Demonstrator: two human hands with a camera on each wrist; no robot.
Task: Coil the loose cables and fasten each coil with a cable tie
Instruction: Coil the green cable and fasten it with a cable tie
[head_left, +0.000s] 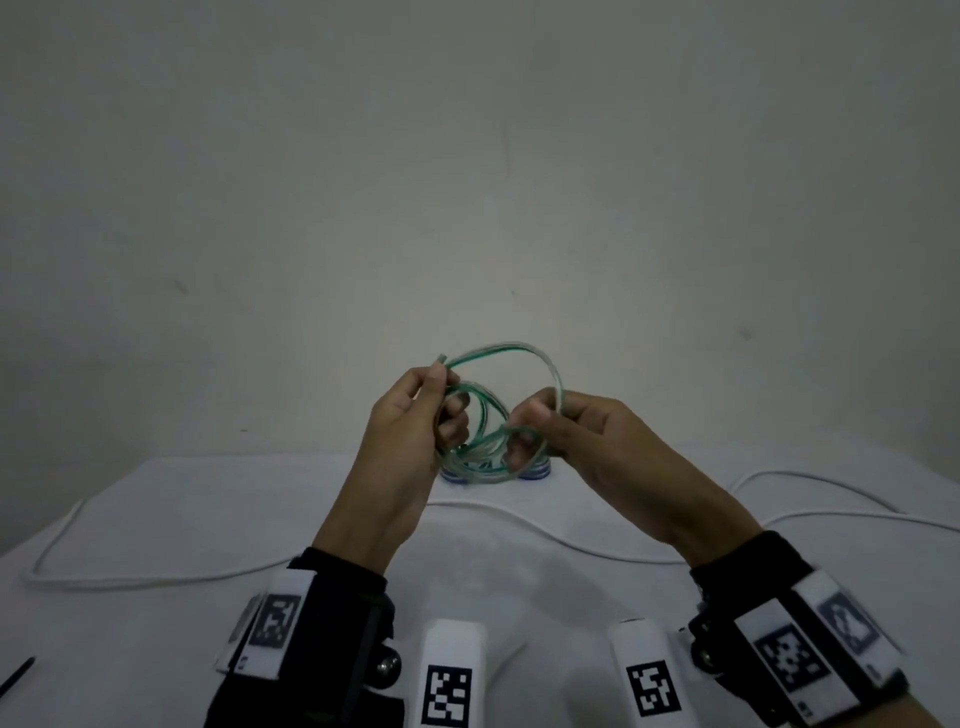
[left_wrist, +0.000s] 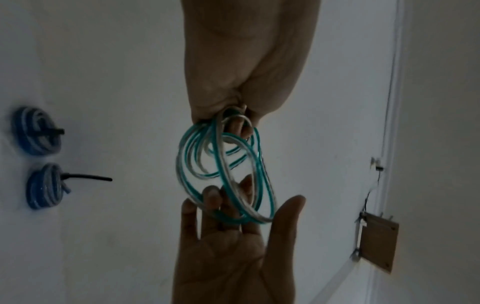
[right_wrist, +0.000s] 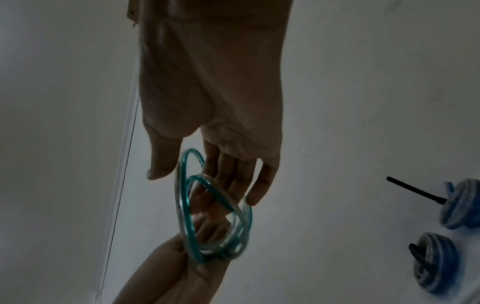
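A green and clear cable (head_left: 480, 415) is looped into a loose coil in the air between both hands. My left hand (head_left: 415, 415) pinches the cable's end between thumb and forefinger, and its other fingers curl round the loops. My right hand (head_left: 550, 415) has its fingers hooked through the coil's right side, with one large loop running over the forefinger. In the left wrist view the left hand (left_wrist: 246, 61) grips the coil (left_wrist: 218, 156) from above, and the right hand (left_wrist: 233, 257) reaches into it from below. In the right wrist view, loops of the coil (right_wrist: 180, 205) pass round the right hand's fingers (right_wrist: 233, 179).
Two blue coils (head_left: 457, 477) (head_left: 535, 473), each with a black tie tail sticking out, lie on the white table (head_left: 156, 519) behind the hands. A loose white cable (head_left: 519, 525) snakes across the table. A black cable tie (head_left: 18, 675) lies at the front left. A brown board (left_wrist: 379, 242) shows at the right.
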